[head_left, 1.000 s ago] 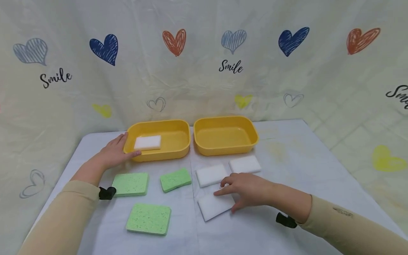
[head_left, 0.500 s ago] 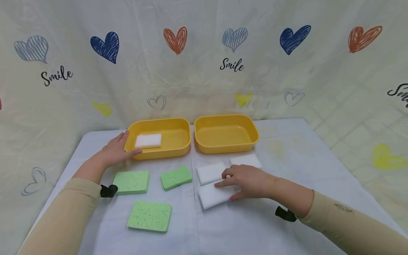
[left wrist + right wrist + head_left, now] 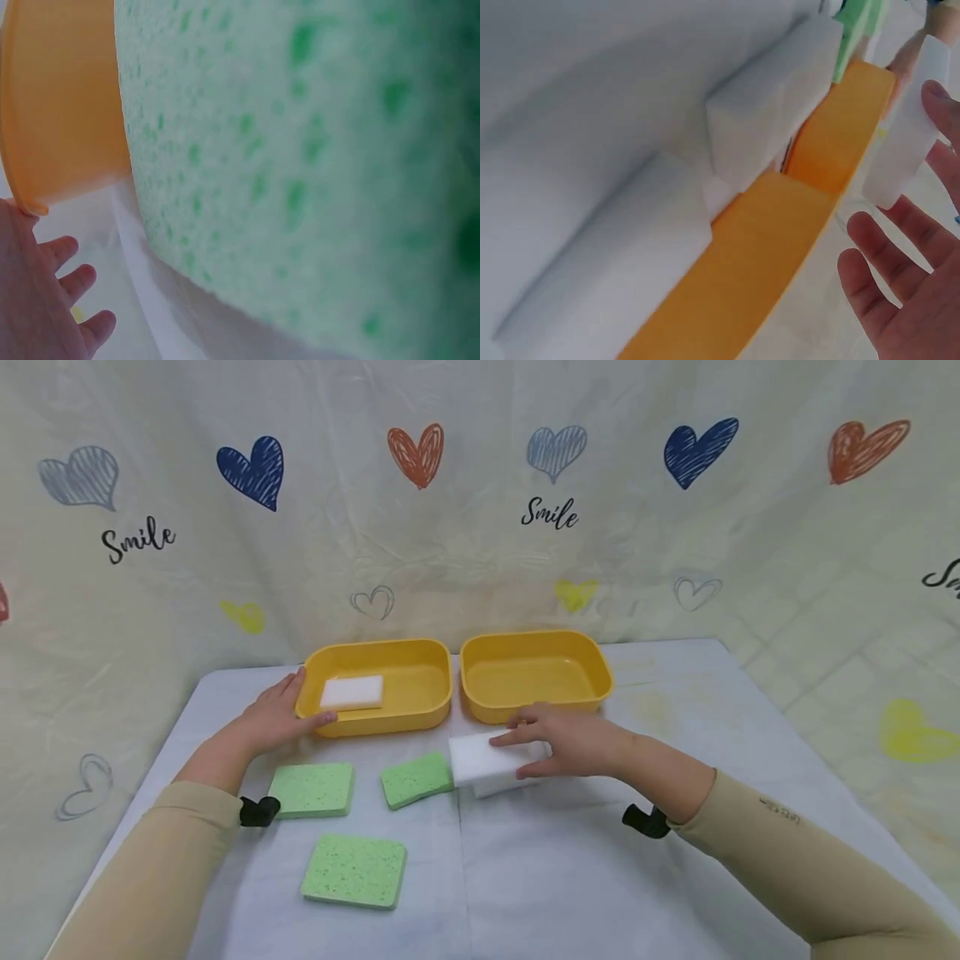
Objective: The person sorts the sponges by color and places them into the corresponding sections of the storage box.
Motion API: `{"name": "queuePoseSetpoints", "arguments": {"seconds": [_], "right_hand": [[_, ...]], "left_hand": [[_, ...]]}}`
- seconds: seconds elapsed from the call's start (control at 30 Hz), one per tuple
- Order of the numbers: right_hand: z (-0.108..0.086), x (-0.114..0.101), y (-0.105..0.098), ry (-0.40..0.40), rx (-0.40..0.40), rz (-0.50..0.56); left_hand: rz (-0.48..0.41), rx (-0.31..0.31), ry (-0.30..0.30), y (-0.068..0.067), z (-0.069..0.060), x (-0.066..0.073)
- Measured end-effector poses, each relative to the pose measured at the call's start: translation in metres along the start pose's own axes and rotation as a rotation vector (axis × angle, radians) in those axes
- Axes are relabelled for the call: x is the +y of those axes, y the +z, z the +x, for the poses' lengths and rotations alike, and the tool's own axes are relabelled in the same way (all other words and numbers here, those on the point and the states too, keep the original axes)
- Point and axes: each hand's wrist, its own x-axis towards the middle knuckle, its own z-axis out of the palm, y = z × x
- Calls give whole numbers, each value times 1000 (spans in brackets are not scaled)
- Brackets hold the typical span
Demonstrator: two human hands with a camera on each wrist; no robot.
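Note:
My left hand (image 3: 272, 718) rests on the left end of the left yellow tray (image 3: 408, 720), thumb over the front rim, fingers nearly straight along the side. A white sponge (image 3: 352, 692) lies inside that tray. With thumb and fingertips, my right hand (image 3: 576, 741) pinches another white sponge (image 3: 474, 758), raised above the table in front of the right yellow tray (image 3: 536, 672). Beneath it a second white sponge (image 3: 497, 788) partly shows. In the right wrist view, two white sponges lie on the table, one nearer (image 3: 622, 262) and one farther (image 3: 776, 101); my hand hides one in the head view.
Three green sponges lie at the left: one near the left wrist (image 3: 312, 790), one at the front (image 3: 354, 871), and a smaller one (image 3: 415, 780) beside the held white sponge. A white cloth covers the table; a curtain printed with hearts hangs behind (image 3: 465, 552).
My right hand has lifted the nearest white sponge off the table and carried it forward over the other white sponges, toward the trays. The left hand has stayed on the left tray.

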Motion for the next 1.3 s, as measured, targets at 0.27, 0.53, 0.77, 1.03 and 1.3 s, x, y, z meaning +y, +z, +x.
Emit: {"name": "queuePoseSetpoints", "arguments": {"seconds": [0.27, 0.53, 0.77, 1.03, 1.3], "right_hand": [[46, 14, -16, 0, 78, 35], [92, 23, -25, 87, 42, 112], [136, 14, -26, 124, -36, 32], [174, 10, -14, 175, -81, -88], [192, 1, -9, 272, -158, -112]], "left_hand": [[7, -2, 0, 1, 1, 0], [6, 0, 1, 1, 3, -2], [-6, -10, -16, 1, 4, -3], [-12, -15, -24, 0, 4, -1], [-5, -16, -21, 1, 5, -2]]}}
